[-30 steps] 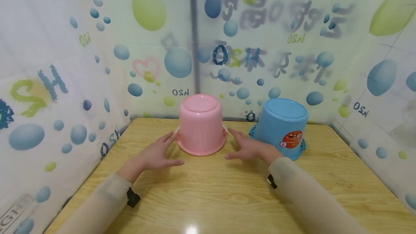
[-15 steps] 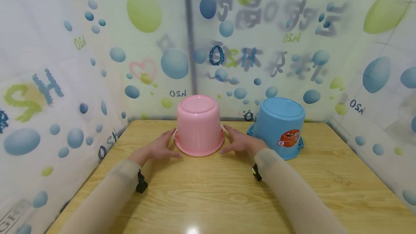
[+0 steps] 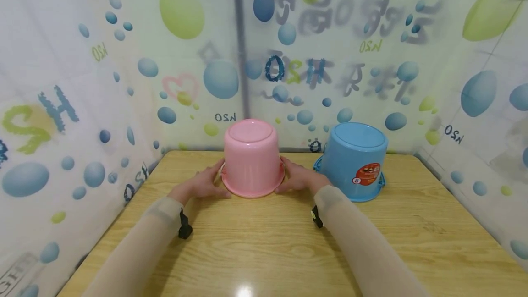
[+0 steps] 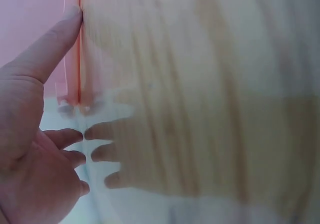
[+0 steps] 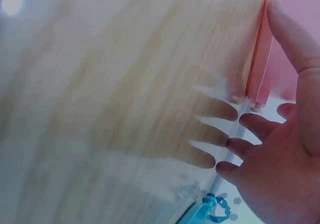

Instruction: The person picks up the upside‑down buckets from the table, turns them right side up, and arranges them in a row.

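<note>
- Head view: the pink bucket (image 3: 251,157) stands upside down on the wooden table (image 3: 255,246), near the far edge and between the two hands; the left hand (image 3: 204,184) lies at its left side, the right hand (image 3: 301,177) at its right, both with thumb and fingers parted wide and neither wrapped round anything; the blue bucket (image 3: 354,164), also base up, stands just beyond the right hand, tilted in this view.
- The step seems to be taking the pink bucket between both palms; to do it well, press in evenly and low from the two sides, bring both hands up together, and mind the right wrist, which has little room beside the blue bucket.
- The pink bucket's base points up and its mouth down onto the table; its axis runs vertical, though height and width look too alike to call that axis clearly the longer.
- Left wrist view: the thumb (image 4: 52,48) lies along the pink rim (image 4: 73,38); the other fingers, loosely extended, hang at or just above the glossy tabletop, gripping nothing.
- Right wrist view: much the same, mirrored; thumb against the rim, fingers spread; whether either hand bears any weight, I cannot tell.
</note>
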The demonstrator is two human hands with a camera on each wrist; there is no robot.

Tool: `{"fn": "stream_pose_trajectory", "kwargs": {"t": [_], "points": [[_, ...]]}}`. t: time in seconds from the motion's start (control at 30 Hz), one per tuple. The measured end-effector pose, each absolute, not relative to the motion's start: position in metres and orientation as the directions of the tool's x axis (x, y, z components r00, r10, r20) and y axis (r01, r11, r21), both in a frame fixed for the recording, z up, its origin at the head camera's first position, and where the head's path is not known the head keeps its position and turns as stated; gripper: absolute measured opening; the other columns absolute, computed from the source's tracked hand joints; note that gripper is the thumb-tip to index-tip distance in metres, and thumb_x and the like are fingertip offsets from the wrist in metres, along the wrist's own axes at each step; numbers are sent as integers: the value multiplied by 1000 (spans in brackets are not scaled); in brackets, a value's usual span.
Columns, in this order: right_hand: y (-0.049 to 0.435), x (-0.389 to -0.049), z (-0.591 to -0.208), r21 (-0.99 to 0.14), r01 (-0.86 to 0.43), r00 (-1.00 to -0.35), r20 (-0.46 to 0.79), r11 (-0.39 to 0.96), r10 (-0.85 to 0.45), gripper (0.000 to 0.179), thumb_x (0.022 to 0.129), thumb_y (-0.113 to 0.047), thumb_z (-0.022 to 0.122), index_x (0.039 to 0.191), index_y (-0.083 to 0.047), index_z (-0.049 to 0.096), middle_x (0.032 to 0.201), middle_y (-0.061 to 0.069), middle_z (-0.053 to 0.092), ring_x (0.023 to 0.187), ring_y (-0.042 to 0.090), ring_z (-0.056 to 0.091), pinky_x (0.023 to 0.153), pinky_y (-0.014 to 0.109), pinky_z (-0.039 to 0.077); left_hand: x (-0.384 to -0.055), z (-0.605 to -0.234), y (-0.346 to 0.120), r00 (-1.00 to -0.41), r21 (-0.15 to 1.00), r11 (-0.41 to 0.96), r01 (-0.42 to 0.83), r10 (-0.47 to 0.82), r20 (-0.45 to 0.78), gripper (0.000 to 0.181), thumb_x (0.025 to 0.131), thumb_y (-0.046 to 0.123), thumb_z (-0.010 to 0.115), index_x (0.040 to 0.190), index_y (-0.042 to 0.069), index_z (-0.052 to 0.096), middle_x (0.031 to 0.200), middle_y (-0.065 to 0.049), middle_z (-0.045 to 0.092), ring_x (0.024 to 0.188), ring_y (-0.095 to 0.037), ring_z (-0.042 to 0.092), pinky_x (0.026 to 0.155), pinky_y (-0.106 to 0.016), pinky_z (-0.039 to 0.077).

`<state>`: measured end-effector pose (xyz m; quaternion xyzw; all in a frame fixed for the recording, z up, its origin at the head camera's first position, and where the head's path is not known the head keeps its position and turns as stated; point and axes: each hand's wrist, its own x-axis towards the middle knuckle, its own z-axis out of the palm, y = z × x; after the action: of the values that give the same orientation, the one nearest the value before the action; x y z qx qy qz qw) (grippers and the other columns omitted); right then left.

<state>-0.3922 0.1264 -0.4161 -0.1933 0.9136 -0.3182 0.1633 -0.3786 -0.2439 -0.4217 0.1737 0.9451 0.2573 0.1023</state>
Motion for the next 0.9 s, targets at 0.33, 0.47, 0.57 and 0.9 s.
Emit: {"fn": "stream_pose_trajectory", "kwargs": {"t": [0.33, 0.47, 0.57, 0.9], "points": [[122, -392, -417, -578, -293, -872, -165, 762, -461, 122, 95, -53, 84, 179, -24, 2, 186, 11, 17, 172, 38, 15, 139, 61, 18, -378, -425, -239, -911, 618, 739, 268, 403, -87, 128, 89, 44, 93, 179, 19, 5, 183, -25, 16, 169, -49, 15, 136, -68, 16], [119, -391, -416, -572, -321, -866, -145, 755, -478, 121, 96, -52, 84, 179, -21, 1, 185, 10, 17, 172, 36, 18, 139, 57, 20, -378, -426, -238, -915, 639, 725, 258, 395, -78, 127, 88, 44, 94, 179, 19, 8, 182, -25, 18, 169, -50, 16, 136, -69, 16], [117, -388, -416, -565, -319, -868, -147, 761, -473, 121, 96, -53, 83, 179, -19, 1, 185, 10, 18, 171, 35, 20, 139, 57, 22, -378, -426, -238, -917, 655, 711, 257, 393, -66, 127, 87, 43, 94, 179, 19, 10, 182, -24, 19, 169, -49, 16, 136, -68, 15], [121, -382, -415, -588, -296, -866, -167, 753, -471, 124, 94, -61, 81, 179, -25, -2, 187, 7, 12, 170, 36, 23, 138, 57, 22, -373, -426, -246, -907, 685, 669, 289, 419, -27, 121, 89, 44, 92, 179, 20, 14, 183, -19, 22, 169, -47, 20, 136, -67, 20]]}}
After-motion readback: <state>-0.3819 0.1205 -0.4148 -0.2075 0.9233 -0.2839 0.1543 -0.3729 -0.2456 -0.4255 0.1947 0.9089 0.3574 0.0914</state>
